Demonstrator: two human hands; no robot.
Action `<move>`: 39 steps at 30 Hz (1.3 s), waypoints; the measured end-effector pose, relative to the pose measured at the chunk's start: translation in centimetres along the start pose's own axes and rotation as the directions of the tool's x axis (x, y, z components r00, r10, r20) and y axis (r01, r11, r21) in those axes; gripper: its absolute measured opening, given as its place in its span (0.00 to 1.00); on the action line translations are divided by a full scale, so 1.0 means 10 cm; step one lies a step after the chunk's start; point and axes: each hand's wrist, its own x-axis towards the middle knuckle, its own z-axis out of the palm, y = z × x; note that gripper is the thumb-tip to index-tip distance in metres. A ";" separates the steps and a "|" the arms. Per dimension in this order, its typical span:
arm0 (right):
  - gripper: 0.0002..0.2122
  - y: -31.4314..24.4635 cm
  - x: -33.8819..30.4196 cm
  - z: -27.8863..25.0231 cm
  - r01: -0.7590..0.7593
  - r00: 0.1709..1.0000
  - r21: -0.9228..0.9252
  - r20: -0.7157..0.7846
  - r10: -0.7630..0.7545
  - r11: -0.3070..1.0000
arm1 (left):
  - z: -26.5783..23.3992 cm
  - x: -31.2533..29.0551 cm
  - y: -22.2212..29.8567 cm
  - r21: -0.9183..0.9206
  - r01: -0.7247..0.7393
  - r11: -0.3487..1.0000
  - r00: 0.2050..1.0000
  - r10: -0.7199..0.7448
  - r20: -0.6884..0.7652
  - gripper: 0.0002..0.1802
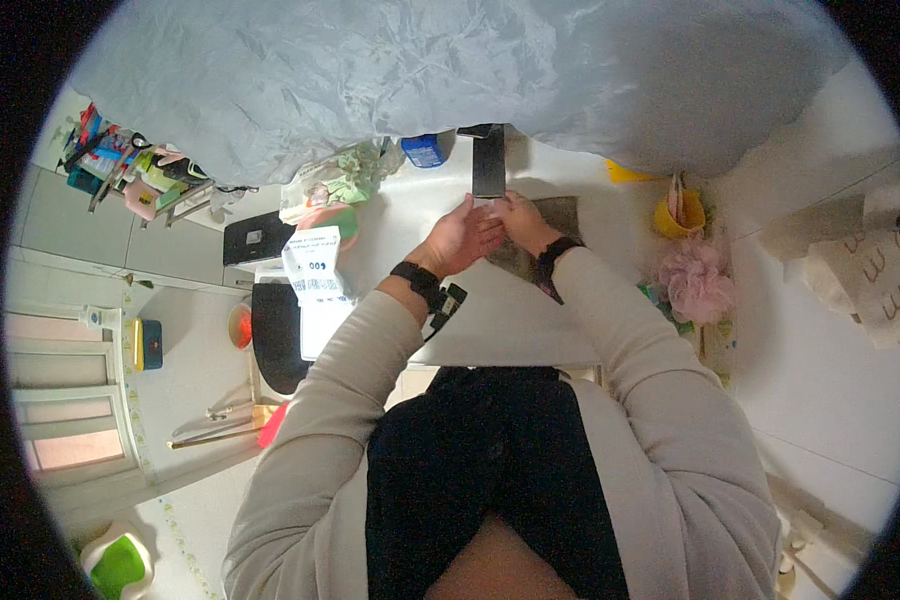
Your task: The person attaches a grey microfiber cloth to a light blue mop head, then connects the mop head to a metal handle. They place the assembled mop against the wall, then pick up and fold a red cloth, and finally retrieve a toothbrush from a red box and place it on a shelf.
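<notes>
Both my hands are together over a white sink [410, 215], just below the end of a black faucet [488, 165]. My left hand [460, 238] is turned palm up with its fingers stretched toward the right, and nothing shows in it. Close against its fingertips is my right hand [523, 222], back upward, fingers extended under the spout; I see no object in it. A grey-brown rectangular patch [560, 220] lies beneath my right hand; whether it is a cloth or part of the sink I cannot tell. Dark bands circle both wrists.
A blue container [423, 151] stands left of the faucet. Farther left are a plastic bag [345, 180] and a white printed sheet [315, 260]. At right are a yellow cup [679, 214] and a pink bath puff [697, 280]. Pale sheeting [450, 70] hangs across the far side.
</notes>
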 end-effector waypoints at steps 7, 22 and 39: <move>0.07 -0.11 -0.04 0.01 -0.169 0.977 0.482 0.199 0.081 0.860 | -0.33 -0.02 0.24 0.201 -0.075 0.977 0.939 0.137 -0.314 0.18; 0.04 -0.14 -0.02 0.04 -0.298 0.954 0.614 0.170 0.247 0.731 | -0.07 0.23 0.02 0.375 -0.137 0.917 0.962 0.213 -0.169 0.13; 0.10 -0.24 -0.12 0.11 -0.275 0.939 0.565 -0.017 0.343 0.778 | 0.01 0.15 -0.02 0.239 -0.191 0.952 0.941 0.247 -0.233 0.12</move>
